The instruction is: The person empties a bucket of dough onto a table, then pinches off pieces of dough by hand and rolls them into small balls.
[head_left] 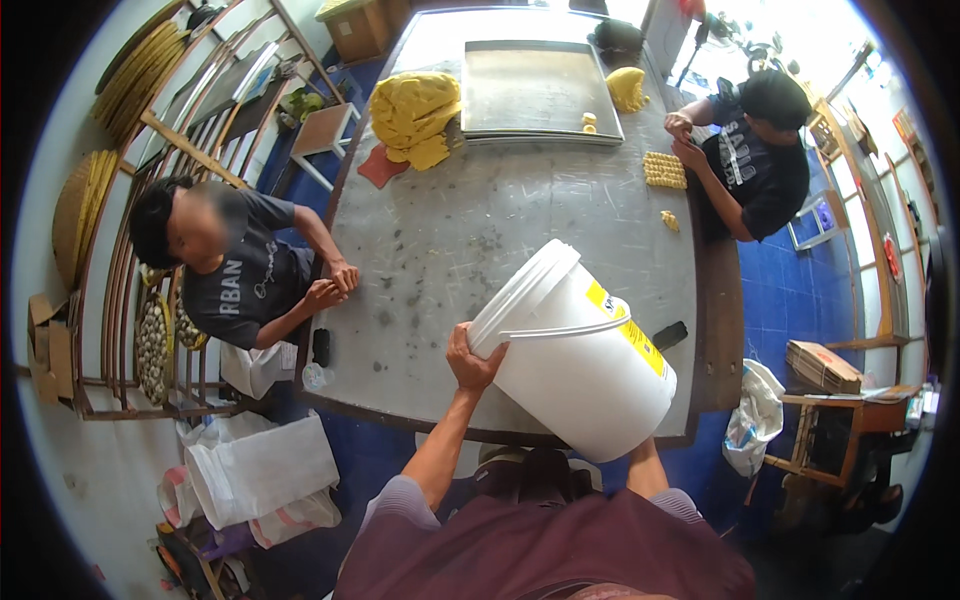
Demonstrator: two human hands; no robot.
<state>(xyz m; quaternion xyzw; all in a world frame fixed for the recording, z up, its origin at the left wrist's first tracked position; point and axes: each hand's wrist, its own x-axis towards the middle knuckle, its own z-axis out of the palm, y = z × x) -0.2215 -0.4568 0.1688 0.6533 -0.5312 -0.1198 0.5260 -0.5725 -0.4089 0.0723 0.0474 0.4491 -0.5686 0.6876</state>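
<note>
A large white plastic bucket (570, 370) with a yellow label and a wire handle is tilted over the grey worktable (400, 300), its top toward the upper left. My left hand (473, 355) is closed on the bucket near its rim. My right forearm (648, 470) reaches behind the bucket's lower end, where that hand's fingers are hidden. Dark oblong objects lie on the table to the right of the bucket (668, 335) and by the left edge (321, 348).
Co-workers stand left (245, 280) and right (755, 170). Yellow dough (410, 115), a metal tray (530, 85) and shaped pieces (663, 170) lie on the table. Racks (120, 385), sacks (260, 460), a white bag (750, 420) and stacked cardboard (820, 365) surround it.
</note>
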